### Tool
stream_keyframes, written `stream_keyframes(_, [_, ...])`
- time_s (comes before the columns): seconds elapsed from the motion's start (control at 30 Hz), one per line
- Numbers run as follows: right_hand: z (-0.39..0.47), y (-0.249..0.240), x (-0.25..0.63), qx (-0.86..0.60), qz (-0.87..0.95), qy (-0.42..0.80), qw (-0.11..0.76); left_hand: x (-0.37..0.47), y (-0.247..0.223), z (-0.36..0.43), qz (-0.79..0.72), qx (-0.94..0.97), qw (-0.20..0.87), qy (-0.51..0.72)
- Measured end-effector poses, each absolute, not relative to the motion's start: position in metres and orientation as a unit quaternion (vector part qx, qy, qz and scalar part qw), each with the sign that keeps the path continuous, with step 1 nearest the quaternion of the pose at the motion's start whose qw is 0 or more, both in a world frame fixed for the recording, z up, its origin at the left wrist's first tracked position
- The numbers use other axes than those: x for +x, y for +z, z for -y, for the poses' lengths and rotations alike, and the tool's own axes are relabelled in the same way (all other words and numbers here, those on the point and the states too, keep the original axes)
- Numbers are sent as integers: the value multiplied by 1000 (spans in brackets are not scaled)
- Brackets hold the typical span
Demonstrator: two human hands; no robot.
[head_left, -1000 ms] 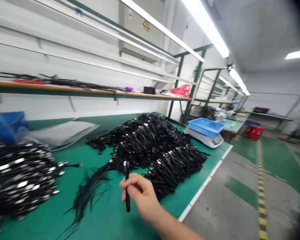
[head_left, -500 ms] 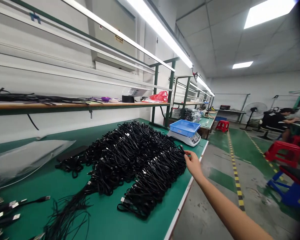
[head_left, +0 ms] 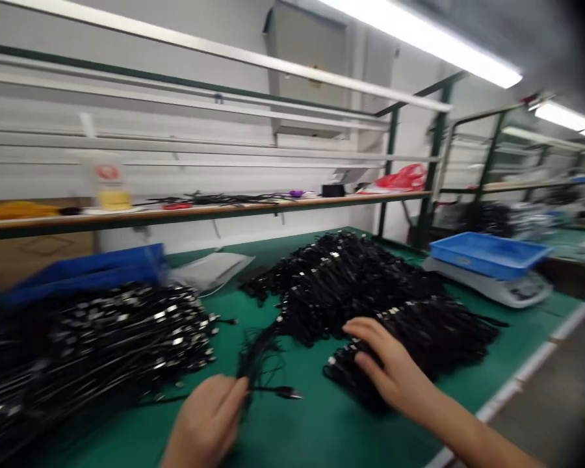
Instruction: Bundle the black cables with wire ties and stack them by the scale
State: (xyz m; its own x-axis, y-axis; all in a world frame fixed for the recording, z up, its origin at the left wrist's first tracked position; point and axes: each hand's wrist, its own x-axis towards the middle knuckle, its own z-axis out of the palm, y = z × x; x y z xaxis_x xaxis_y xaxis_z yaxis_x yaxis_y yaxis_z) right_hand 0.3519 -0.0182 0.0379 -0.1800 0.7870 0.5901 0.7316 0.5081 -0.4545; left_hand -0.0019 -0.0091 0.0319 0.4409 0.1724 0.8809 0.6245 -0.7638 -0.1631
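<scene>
My left hand [head_left: 207, 416] pinches a black cable [head_left: 273, 390], whose connector end sticks out to the right of the fingers. Over the near end of the front row of coiled black cables [head_left: 439, 331], my right hand [head_left: 390, 364] has its thumb and fingers apart; whether it touches them is unclear. Behind that row lies a larger heap of coiled cables [head_left: 341, 279]. Thin black ties [head_left: 258, 354] spread on the green table just beyond my left hand. At the left, a pile of straight cables [head_left: 141, 331] shows many metal connectors.
A white scale [head_left: 526, 290] holding a blue tray [head_left: 490, 250] stands at the right. Above the table runs a shelf [head_left: 253, 207] with a bottle [head_left: 111, 182] and a red bag [head_left: 402, 177]. A blue bin [head_left: 92, 266] and a clear bag [head_left: 209, 270] lie behind the left pile.
The view has swung left. My left hand has come into view with a cable. My right hand has moved from the far end of the front row to its near end.
</scene>
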Motion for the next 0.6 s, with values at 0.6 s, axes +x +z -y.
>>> stream_keyframes(0.6, [30, 31, 259, -343, 814, 24, 468, -50, 23, 10, 418, -734, 175, -505])
